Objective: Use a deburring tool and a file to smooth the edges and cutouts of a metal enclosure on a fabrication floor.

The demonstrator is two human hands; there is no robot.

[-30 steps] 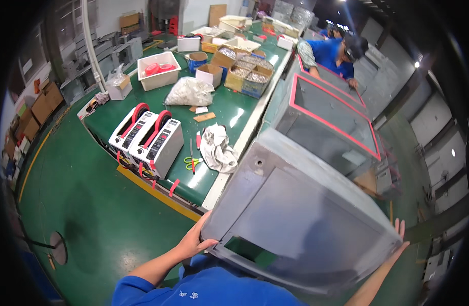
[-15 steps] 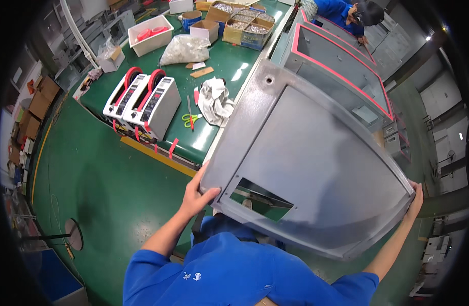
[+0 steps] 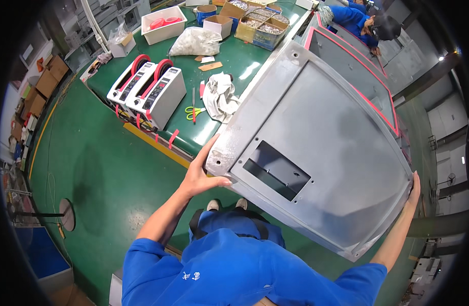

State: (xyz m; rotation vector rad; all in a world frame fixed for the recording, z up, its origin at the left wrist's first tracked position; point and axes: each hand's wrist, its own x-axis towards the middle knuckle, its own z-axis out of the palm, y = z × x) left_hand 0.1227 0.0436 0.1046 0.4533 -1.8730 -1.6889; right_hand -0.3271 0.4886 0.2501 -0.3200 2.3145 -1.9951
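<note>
I hold a large grey metal panel [image 3: 326,132] flat in front of me, its face up, with a dark rectangular cut-out near its lower left. My left hand [image 3: 201,173] grips the panel's near left corner, thumb lying along the underside edge. My right hand [image 3: 414,184] clasps the right edge, only its fingers showing past the rim. The panel's far end reaches over the edge of the green workbench [image 3: 234,61] and hides most of a second grey panel with a red-taped border [image 3: 346,56].
On the bench stand two white tape dispensers with red rolls [image 3: 148,92], yellow-handled scissors [image 3: 192,110], a crumpled cloth [image 3: 220,97], a plastic bag of parts [image 3: 196,42] and several boxes [image 3: 255,28]. Another person in blue [image 3: 359,23] works at the far end. The floor is green.
The panel has swung nearer and flatter toward me, and the bench has shifted up and away in view. Both hands keep the same grips on the panel's edges.
</note>
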